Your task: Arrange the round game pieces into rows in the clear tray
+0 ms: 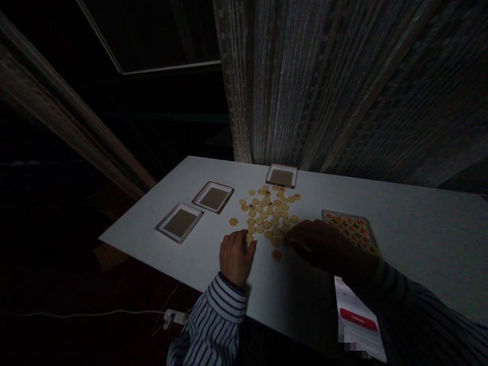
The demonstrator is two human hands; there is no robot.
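Round wooden Chinese chess pieces (263, 221) lie in a loose spread on the white table (404, 229); most are blank side up and a few show red or dark characters. My left hand (235, 258) rests at the near left edge of the spread, fingers bent, thumb apart, with one piece (249, 238) at the gap between thumb and forefinger. Over the near right edge reaches my right hand (324, 246), in deep shade, its fingers together at a dark-marked piece (285, 241). A red-marked piece (276, 255) lies between the hands.
Shallow trays stand at the left (180, 222), upper left (213, 196) and back (282, 176). Another tray (348, 229), at the right, holds rows of red-marked pieces. A lit phone (360, 320) lies under my right forearm. Bead curtains hang behind; a power strip (175, 316) lies below.
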